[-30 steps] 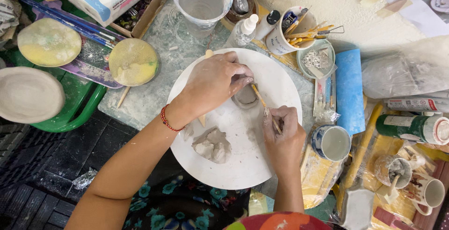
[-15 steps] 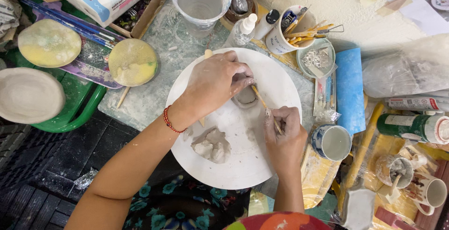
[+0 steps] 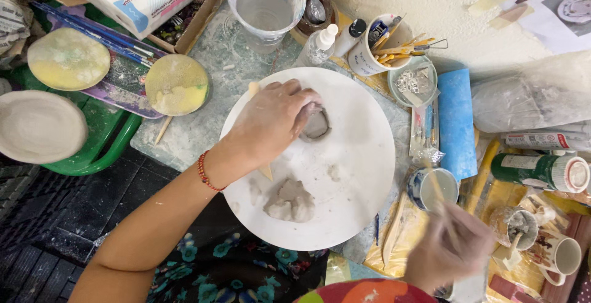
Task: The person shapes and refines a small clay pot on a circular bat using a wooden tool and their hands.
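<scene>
A cluttered worktop (image 3: pixel 203 124) is carrying a white round board (image 3: pixel 357 173). The left hand (image 3: pixel 271 118) is pinching a small clay piece (image 3: pixel 317 124) in its grip. The blurred right hand (image 3: pixel 446 247) is gripping a thin stick (image 3: pixel 434 183) above a cup (image 3: pixel 431 189).

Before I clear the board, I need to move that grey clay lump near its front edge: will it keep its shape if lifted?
Probably not fully. The grey clay lump looks soft and creased, so fingers would likely dent it. It lies flat on the white round board, so it may stick slightly. It seems unlikely to roll.
</scene>
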